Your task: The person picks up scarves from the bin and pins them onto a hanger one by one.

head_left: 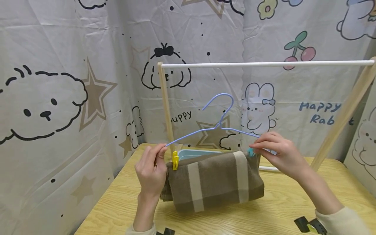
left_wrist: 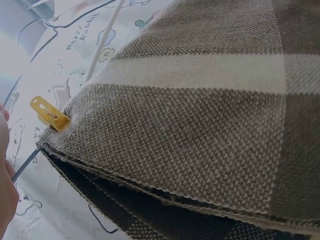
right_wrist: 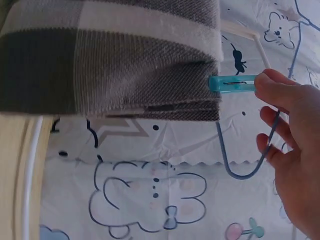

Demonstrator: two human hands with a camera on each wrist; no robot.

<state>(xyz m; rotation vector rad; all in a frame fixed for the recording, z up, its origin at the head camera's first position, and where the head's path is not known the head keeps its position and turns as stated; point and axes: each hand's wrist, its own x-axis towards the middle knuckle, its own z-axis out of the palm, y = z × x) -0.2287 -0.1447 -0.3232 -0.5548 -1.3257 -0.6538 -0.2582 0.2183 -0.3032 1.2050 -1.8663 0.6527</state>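
Note:
A lilac-blue wire hanger (head_left: 220, 123) is held above the table with its hook upward. Draped over its lower part is a folded brown plaid cloth (head_left: 218, 182) with cream stripes. My left hand (head_left: 151, 168) pinches the hanger's left end, beside a yellow clothespin (head_left: 175, 161) clipped on the cloth's top left corner. At the other corner a teal clothespin (right_wrist: 234, 84) bites the cloth. The thumb and forefinger of my right hand (right_wrist: 300, 125) pinch its handle end, while the hanger's wire runs by the lower fingers. Only a sliver of the left hand (left_wrist: 6, 185) shows in the left wrist view.
Behind the cloth stands a rack with a white crossbar (head_left: 264, 63) and wooden legs (head_left: 342, 119). A light blue tray (head_left: 199, 152) sits partly hidden by the cloth on the wooden table (head_left: 282, 202). A printed curtain (head_left: 111, 39) hangs around the table.

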